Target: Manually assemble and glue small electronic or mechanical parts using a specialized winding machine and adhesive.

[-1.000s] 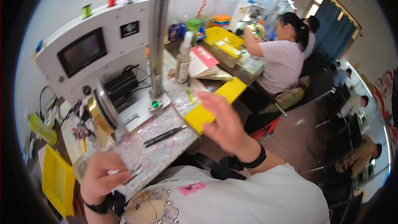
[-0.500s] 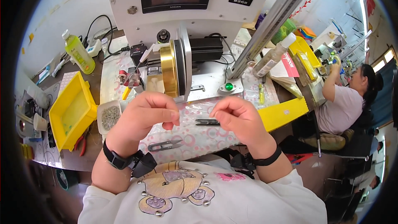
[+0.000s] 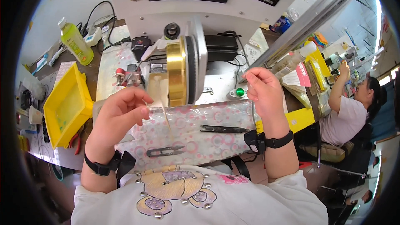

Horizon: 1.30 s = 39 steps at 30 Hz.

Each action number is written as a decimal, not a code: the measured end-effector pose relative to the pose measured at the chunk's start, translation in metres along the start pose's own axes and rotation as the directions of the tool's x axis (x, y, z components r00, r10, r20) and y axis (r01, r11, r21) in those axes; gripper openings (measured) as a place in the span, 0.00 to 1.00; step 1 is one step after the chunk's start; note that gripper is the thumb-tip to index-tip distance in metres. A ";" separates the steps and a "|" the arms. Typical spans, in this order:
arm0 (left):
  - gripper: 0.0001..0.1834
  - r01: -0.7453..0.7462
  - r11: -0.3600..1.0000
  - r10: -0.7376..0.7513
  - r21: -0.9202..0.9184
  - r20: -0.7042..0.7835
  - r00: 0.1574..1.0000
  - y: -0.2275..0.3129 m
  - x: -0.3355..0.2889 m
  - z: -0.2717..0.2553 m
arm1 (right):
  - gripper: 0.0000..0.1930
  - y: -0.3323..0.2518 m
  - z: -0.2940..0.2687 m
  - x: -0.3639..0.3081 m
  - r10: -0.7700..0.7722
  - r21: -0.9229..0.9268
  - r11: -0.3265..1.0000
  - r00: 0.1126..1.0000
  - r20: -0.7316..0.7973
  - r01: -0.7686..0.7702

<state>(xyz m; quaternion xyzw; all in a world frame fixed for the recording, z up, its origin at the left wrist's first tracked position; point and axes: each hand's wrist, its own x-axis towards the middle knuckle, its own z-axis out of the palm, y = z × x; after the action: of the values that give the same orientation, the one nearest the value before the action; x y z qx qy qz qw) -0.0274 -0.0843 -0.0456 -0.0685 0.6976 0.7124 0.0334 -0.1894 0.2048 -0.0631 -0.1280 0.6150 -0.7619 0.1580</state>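
My left hand (image 3: pixel 123 114) is raised left of the machine's gold ring (image 3: pixel 176 75), thumb and fingers apart. A thin pale strand (image 3: pixel 167 118) dangles just right of its fingertips, below the ring; whether it touches the hand is unclear. My right hand (image 3: pixel 264 91) is lifted beside the green button (image 3: pixel 239 92), its fingers curled into a pinch; anything inside is too small to make out. Between my hands, black tweezers (image 3: pixel 223 129) lie on the patterned plastic cover (image 3: pixel 193 135). Nearer me rest metal thread snips (image 3: pixel 164 151).
The white machine (image 3: pixel 225 10) with a dark screen stands ahead. On the left are a yellow bin (image 3: pixel 85 121), a drink bottle (image 3: pixel 77 45) and red-handled pliers (image 3: pixel 75 142). A yellow strip (image 3: pixel 302 119) and a metal post (image 3: pixel 310 18) are at right, with a seated person (image 3: pixel 348 104) beyond.
My hands have moved apart, the right one up and to the right, the left one leftward with its fingers opening. The pale strand now shows. The view has shifted slightly.
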 end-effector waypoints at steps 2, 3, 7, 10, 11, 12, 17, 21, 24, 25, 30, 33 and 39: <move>0.13 0.008 0.999 -0.007 0.036 -0.048 0.999 -0.005 0.000 0.000 | 0.03 0.002 0.014 0.007 0.012 -0.005 1.000 1.000 0.024 -0.012; 0.14 0.003 0.996 0.003 0.085 -0.074 0.997 -0.008 0.004 0.003 | 0.03 0.005 0.024 0.012 0.071 0.002 0.997 0.995 0.072 -0.072; 0.20 -0.070 0.940 0.107 0.334 -0.094 0.990 -0.010 0.008 0.019 | 0.05 0.016 0.059 0.024 0.127 -0.043 0.992 0.962 0.244 -0.120; 0.24 -0.113 0.872 0.170 0.477 -0.078 0.982 -0.007 0.017 0.025 | 0.05 0.017 0.082 0.024 0.070 -0.071 0.996 0.972 0.226 -0.055; 0.24 -0.113 0.882 0.172 0.458 -0.089 0.981 -0.006 0.021 0.025 | 0.06 0.018 0.079 0.026 0.076 -0.063 0.996 0.966 0.246 -0.062; 0.24 -0.114 0.891 0.174 0.439 -0.099 0.980 -0.005 0.024 0.026 | 0.07 0.017 0.080 0.027 0.081 -0.056 0.996 0.961 0.264 -0.068; 0.10 -0.162 0.897 0.272 0.411 -0.225 0.936 -0.014 0.039 0.036 | 0.10 0.018 0.079 0.028 0.124 -0.072 0.992 0.948 0.292 -0.107; 0.04 -0.338 0.864 0.453 0.374 -0.280 0.846 -0.016 0.034 0.033 | 0.08 0.012 0.075 0.030 0.203 -0.112 0.978 0.929 0.309 -0.176; 0.03 -0.315 0.901 0.415 0.299 -0.384 0.824 -0.011 0.014 0.015 | 0.08 0.010 0.066 0.028 0.227 -0.124 0.972 0.925 0.305 -0.197; 0.03 -0.357 0.887 0.453 0.292 -0.411 0.791 -0.013 0.013 0.005 | 0.08 0.010 0.063 0.029 0.236 -0.131 0.970 0.927 0.292 -0.205; 0.06 -0.125 0.748 0.510 0.652 -0.444 0.737 -0.006 0.014 -0.033 | 0.06 0.019 0.063 0.032 0.244 -0.080 0.970 0.927 0.286 -0.230; 0.07 -0.053 0.680 0.521 0.731 -0.432 0.737 -0.001 0.020 -0.038 | 0.07 0.022 0.075 0.034 0.201 -0.036 0.979 0.947 0.252 -0.198; 0.07 -0.056 0.779 0.401 0.624 -0.428 0.810 -0.013 0.022 -0.047 | 0.09 0.022 0.082 0.036 0.178 -0.018 0.984 0.954 0.240 -0.179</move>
<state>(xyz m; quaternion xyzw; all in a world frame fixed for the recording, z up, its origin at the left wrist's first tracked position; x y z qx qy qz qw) -0.0452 -0.1324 -0.0629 -0.1630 0.8649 0.4124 -0.2353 -0.1886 0.1130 -0.0678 -0.1633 0.5989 -0.7245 0.2997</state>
